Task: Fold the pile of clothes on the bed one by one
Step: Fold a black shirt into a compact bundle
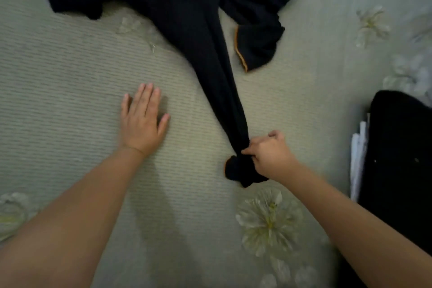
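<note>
Black garment (210, 58) end bunched in the right hand (268, 154) grip; left hand (141, 121) lies flat, fingers straight, on the pale striped, flower-patterned bed (70, 77).

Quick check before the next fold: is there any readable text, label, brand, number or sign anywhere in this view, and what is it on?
None: no readable text shows anywhere in the head view.
The dark garment the right hand grips shows only an orange trim stripe, no label.
The folded dark stack at the right has a few pale specks, too small to read.
The bedspread has only a flower print.
</note>
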Available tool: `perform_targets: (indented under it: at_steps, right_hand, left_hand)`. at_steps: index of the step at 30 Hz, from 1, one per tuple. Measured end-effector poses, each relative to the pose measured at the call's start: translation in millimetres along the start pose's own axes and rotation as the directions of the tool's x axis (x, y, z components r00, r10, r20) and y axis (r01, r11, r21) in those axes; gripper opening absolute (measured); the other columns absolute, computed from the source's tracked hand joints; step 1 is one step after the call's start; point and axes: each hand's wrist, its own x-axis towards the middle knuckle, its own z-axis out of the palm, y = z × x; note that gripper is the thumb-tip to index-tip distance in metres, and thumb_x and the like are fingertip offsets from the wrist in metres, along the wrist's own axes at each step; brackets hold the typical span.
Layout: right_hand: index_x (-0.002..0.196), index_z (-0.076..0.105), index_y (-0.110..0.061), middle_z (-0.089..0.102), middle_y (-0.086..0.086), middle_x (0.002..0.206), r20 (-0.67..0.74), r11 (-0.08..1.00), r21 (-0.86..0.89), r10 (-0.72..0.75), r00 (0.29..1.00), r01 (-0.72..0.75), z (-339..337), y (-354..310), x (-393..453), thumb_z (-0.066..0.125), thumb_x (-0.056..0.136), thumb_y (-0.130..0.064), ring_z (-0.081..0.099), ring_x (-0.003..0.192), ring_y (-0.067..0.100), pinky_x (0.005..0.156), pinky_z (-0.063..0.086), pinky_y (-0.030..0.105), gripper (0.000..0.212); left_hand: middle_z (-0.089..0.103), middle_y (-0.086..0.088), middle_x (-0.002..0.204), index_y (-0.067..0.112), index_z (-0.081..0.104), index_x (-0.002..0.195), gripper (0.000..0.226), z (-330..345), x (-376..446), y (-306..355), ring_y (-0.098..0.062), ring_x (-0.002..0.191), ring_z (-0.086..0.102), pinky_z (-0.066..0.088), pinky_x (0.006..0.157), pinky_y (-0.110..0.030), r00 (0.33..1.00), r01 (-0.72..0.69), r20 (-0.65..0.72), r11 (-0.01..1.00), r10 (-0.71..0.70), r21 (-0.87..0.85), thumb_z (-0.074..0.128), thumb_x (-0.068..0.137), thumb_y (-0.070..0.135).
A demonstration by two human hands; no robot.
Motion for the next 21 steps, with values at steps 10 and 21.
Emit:
perform_targets:
  at_steps: [10, 21]
  right_hand:
    - [0.118, 0.061, -0.017, 0.058, 0.003, 0.124, 0.604, 0.994, 0.089, -0.002, 0.797, -0.065, 61, 54, -104, 0.042, 0.088, -0.004, 0.054, 0.111, 0.022, 0.089, 0.043, 0.025, 0.038]
    - [0.145, 0.02, -0.02, 0.046, 0.007, 0.128, -0.121, 0.906, 0.409, 0.169, 0.978, -0.107, 34, 24, -38, 0.06, 0.085, -0.029, 0.051, 0.111, 0.024, 0.092, 0.043, 0.033, 0.072]
  left_hand:
    - [0.03, -0.017, 0.146, 0.006, 0.053, 0.117, 0.025, 23, -5, 111, -0.033, 0.139, 0.018, 0.007, 0.113, -0.043, 0.937, -0.188, 0.325, 0.968, 0.126, 0.166, 0.044, 0.094, 0.012]
    - [0.049, -0.002, 0.129, 0.015, 0.037, 0.138, 0.048, 16, -65, 83, -0.018, 0.119, 0.044, 0.033, 0.098, -0.026, 0.915, -0.218, 0.367, 0.971, 0.17, 0.094, 0.044, 0.095, 0.033]
